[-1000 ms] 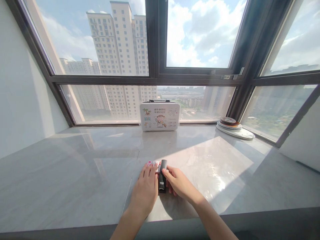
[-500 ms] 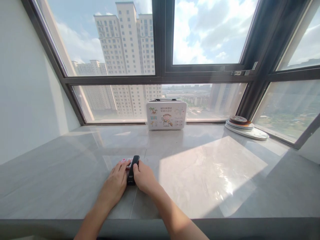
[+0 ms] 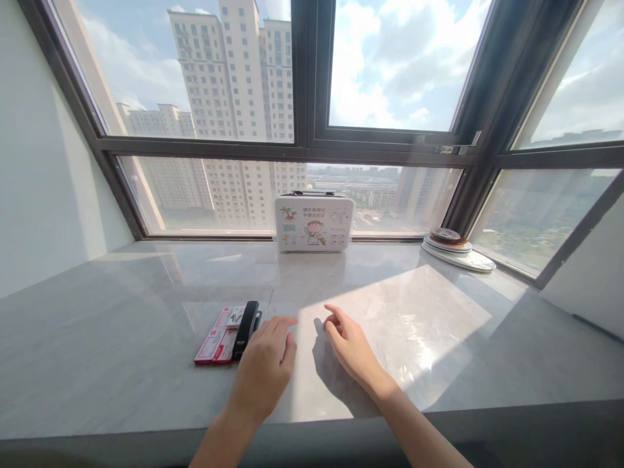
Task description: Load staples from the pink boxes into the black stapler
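Now holding nothing in either grip. Hovering the left grip palm-down over the grey worktop, fingers loosely spread and empty, just right of the black stapler, fingertips near it but apart. Resting the right grip farther right at the edge of the sunlit patch, fingers half curled around nothing, forefinger tip down on the stone. Seeing the stapler lying flat, pointing away and slightly right, across the right edge of some red-and-white packets, with a small white card just at its left side. Finding, well beyond, a white printed tin case upright against the window frame — handle on top. Noting a stack of plates at the far right of the worktop, well apart from both grips.
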### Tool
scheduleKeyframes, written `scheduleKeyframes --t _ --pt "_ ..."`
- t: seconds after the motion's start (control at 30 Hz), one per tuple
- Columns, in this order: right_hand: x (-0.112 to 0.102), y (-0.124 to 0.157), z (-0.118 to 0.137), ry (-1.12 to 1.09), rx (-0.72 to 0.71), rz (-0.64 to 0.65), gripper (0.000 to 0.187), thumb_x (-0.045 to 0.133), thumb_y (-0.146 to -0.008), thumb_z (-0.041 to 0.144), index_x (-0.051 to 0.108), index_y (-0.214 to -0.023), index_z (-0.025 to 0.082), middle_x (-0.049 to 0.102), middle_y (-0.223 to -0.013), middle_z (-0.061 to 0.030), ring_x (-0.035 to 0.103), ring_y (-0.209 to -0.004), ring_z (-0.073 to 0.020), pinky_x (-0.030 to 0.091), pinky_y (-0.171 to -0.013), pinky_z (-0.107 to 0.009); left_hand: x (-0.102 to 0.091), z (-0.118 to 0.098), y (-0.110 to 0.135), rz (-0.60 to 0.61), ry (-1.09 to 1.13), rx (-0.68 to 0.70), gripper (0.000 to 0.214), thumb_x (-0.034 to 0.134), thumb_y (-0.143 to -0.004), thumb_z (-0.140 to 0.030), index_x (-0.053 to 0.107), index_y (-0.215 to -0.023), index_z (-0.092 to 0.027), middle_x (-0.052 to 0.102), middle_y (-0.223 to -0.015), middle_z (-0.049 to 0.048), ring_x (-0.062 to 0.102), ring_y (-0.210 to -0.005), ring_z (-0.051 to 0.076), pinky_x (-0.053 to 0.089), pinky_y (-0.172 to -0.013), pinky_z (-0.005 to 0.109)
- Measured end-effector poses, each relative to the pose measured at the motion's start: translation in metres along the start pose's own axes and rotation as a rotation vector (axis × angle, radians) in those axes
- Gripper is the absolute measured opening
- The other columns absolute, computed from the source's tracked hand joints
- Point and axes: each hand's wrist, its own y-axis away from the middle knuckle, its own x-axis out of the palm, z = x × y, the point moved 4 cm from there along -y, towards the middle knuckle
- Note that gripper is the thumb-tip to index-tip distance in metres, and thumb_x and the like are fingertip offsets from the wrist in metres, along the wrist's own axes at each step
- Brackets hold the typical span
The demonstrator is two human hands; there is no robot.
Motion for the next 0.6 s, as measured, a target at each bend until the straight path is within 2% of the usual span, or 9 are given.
scheduleKeyframes --t 0.07,0.1,0.2,0.27,0.33,0.6 --pt "-0.031 0.012 -0.008 0.175 -0.058 -0.025 0.044 0.041 -0.106 0.035 0.059 -0.143 0.02 0.068 -0.126 -0.0095 0.059 -0.121 -0.0247 0.044 -0.108 -0.039 0.034 -0.02 -0.005 0.127 -0.036 0.064 0.04 0.044 -0.103 -0.024 0.056 -0.141 -0.022 0.061 -0.142 0.01 0.056 -0.132 0.026 0.046 -0.112 0.044" --pt "-0.041 0.017 -0.011 0.294 -0.069 0.002 0.047 0.04 -0.106 0.037 0.057 -0.147 0.02 0.063 -0.138 -0.0101 0.051 -0.134 -0.0264 0.039 -0.115 -0.041 0.048 -0.025 -0.006 0.154 -0.09 0.077 0.043 0.047 -0.103 -0.025 0.054 -0.145 -0.021 0.057 -0.149 0.0114 0.052 -0.138 0.028 0.043 -0.115 0.048" --pt "-0.05 0.03 -0.017 0.658 -0.048 0.141 0.057 0.039 -0.107 0.044 0.043 -0.16 0.022 0.041 -0.163 -0.0064 0.023 -0.154 -0.0302 0.022 -0.126 -0.048 0.075 -0.022 -0.004 0.174 -0.246 0.04 0.05 0.047 -0.104 -0.029 0.046 -0.154 -0.024 0.042 -0.163 0.0105 0.035 -0.152 0.032 0.032 -0.122 0.059" --pt "-0.046 0.035 -0.017 0.82 -0.028 0.2 0.059 0.036 -0.108 0.047 0.036 -0.163 0.026 0.028 -0.169 -0.0027 0.016 -0.157 -0.0323 0.016 -0.126 -0.053 0.08 -0.018 -0.001 0.183 -0.294 0.02 0.051 0.044 -0.106 -0.032 0.042 -0.157 -0.027 0.038 -0.165 0.0076 0.031 -0.154 0.03 0.03 -0.123 0.06" --pt "-0.042 0.038 -0.015 0.905 -0.013 0.208 0.059 0.032 -0.109 0.05 0.032 -0.165 0.03 0.023 -0.171 -0.0014 0.014 -0.157 -0.0337 0.014 -0.125 -0.056 0.078 -0.017 0.0 0.197 -0.308 0.02 0.052 0.043 -0.106 -0.034 0.041 -0.158 -0.028 0.037 -0.166 0.006 0.031 -0.155 0.029 0.03 -0.124 0.058" --pt "-0.037 0.04 -0.01 0.97 0.035 0.206 0.061 0.029 -0.109 0.053 0.027 -0.166 0.032 0.02 -0.172 -0.002 0.013 -0.157 -0.0362 0.011 -0.123 -0.06 0.075 -0.019 -0.003 0.226 -0.267 -0.012 0.051 0.043 -0.107 -0.038 0.044 -0.156 -0.029 0.038 -0.165 0.007 0.031 -0.155 0.028 0.029 -0.125 0.057"
